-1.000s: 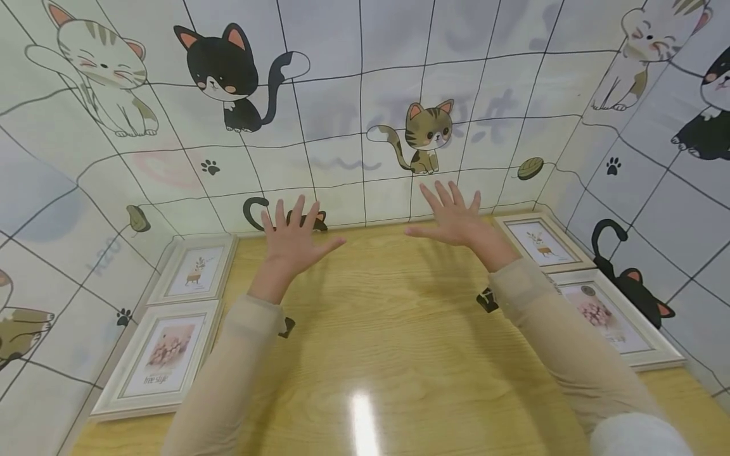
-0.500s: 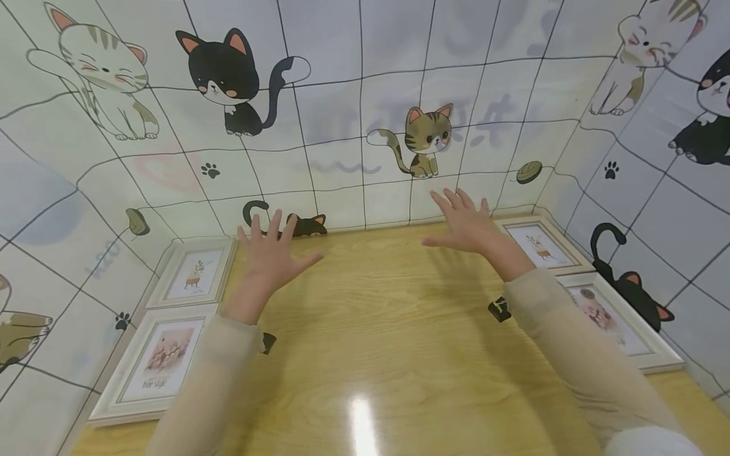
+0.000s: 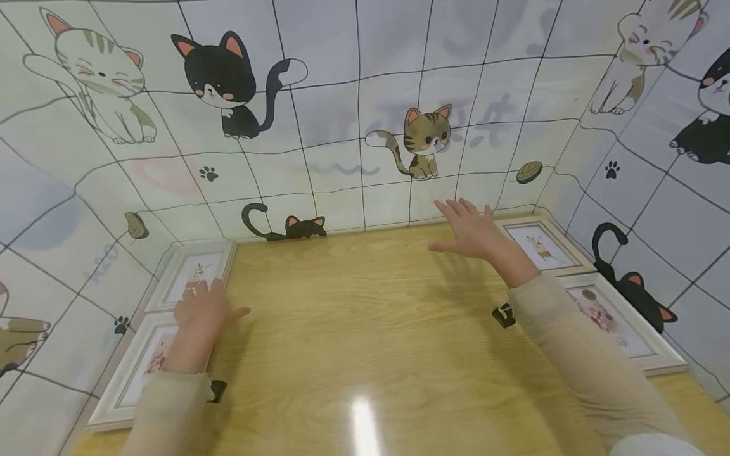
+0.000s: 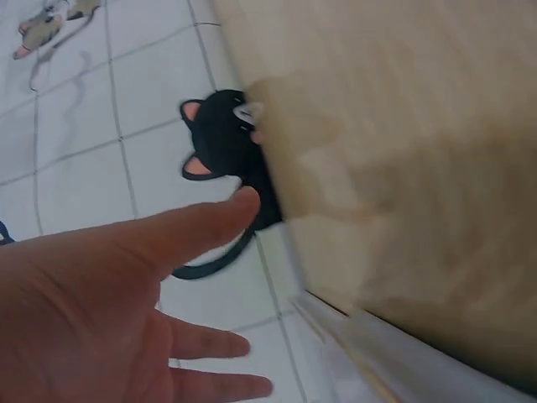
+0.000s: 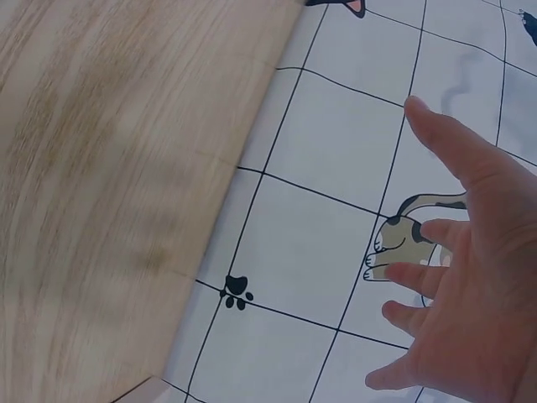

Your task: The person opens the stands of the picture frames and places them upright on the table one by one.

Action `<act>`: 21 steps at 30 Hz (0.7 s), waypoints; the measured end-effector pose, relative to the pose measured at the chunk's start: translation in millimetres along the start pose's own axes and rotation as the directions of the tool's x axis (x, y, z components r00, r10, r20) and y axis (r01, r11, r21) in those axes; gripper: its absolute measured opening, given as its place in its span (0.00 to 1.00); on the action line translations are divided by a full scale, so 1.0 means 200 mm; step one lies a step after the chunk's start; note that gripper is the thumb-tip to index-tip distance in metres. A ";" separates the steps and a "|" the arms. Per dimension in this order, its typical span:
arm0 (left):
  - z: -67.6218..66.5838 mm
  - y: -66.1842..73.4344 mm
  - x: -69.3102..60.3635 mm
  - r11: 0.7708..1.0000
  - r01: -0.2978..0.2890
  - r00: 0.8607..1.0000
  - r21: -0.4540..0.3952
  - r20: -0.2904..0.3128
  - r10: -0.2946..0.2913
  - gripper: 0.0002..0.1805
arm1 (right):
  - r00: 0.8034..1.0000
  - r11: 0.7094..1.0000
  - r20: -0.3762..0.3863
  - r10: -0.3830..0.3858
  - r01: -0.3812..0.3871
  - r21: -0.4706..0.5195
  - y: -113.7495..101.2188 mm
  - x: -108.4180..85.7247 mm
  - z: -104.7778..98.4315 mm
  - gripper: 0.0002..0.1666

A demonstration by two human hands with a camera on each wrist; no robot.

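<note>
My left hand [image 3: 202, 313] hovers over the left side of the wooden table, in front of two white picture frames. It partly covers the back left frame [image 3: 196, 261] and the front left frame [image 3: 137, 373]. In the left wrist view, its thumb and two fingers [image 4: 214, 342] stretch out with nothing held. Above the far right part of the table, my right hand [image 3: 473, 233] is spread, closest to the back right picture frame [image 3: 538, 244]. The right wrist view shows its thumb [image 5: 449, 138] and fingers apart, holding nothing.
Light wood tabletop [image 3: 342, 316] extends between the hands, with a bright reflection near the front. A front right picture frame [image 3: 613, 320] lies beside the right forearm. Cloth printed with cats and grid lines [image 3: 336, 126] surrounds the table at the back and sides.
My left hand has moved left and toward me, from above the table's far edge to over the left frames. My right hand has shifted slightly right and stays spread.
</note>
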State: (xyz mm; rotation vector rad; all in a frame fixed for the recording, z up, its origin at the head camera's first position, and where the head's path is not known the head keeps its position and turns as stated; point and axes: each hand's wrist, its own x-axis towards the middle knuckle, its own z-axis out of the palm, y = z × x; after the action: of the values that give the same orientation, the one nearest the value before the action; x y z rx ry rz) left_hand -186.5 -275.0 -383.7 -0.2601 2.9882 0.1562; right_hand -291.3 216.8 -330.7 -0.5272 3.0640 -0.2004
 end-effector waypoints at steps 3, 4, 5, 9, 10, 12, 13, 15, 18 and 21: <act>0.05 -0.08 -0.04 0.998 0.068 0.995 -0.017 0.078 -0.066 0.48 | 1.000 1.000 0.002 -0.001 0.001 -0.028 0.00 0.00 0.02 0.60; 0.07 -0.10 -0.05 0.997 0.077 0.992 -0.017 0.098 -0.075 0.47 | 1.000 0.999 0.002 -0.002 0.002 -0.036 0.00 0.00 0.02 0.60; 0.09 -0.12 -0.06 0.996 0.087 0.990 -0.017 0.110 -0.085 0.46 | 1.000 0.999 0.003 -0.004 0.004 -0.040 0.00 0.01 0.03 0.59; 0.14 -0.16 -0.08 0.996 0.092 0.991 -0.023 0.102 -0.089 0.41 | 1.000 0.999 0.004 -0.013 0.013 -0.034 0.00 0.02 0.05 0.57; 0.15 -0.17 -0.09 0.995 0.096 0.991 -0.025 0.095 -0.094 0.39 | 1.000 1.000 0.005 -0.014 0.014 -0.026 0.00 0.02 0.06 0.57; 0.16 -0.17 -0.08 0.993 0.111 0.991 -0.030 0.082 -0.109 0.34 | 1.000 1.000 0.008 -0.015 0.015 -0.014 0.00 0.02 0.08 0.56; 0.16 -0.17 -0.07 0.992 0.122 0.990 -0.028 0.082 -0.119 0.31 | 1.000 1.000 0.012 -0.015 0.015 -0.005 -0.01 0.03 0.08 0.56; 0.16 -0.17 -0.06 0.990 0.142 0.986 -0.023 0.095 -0.139 0.25 | 1.000 1.000 0.021 -0.013 0.013 0.011 -0.01 0.03 0.09 0.56; 0.15 -0.16 -0.04 0.987 0.163 0.979 -0.011 0.125 -0.160 0.20 | 0.999 0.999 0.032 -0.010 0.009 0.031 -0.01 0.03 0.11 0.55; 0.15 -0.17 -0.03 0.987 0.163 0.976 -0.008 0.148 -0.160 0.19 | 0.999 0.999 0.036 -0.011 0.010 0.047 0.00 0.04 0.13 0.54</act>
State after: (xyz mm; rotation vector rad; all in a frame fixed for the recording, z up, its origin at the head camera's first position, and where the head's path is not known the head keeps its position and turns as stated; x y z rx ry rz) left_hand -170.2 -302.9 -415.2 -0.4706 2.8056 0.1802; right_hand -296.9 210.5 -355.4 -0.5384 3.0135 -0.2595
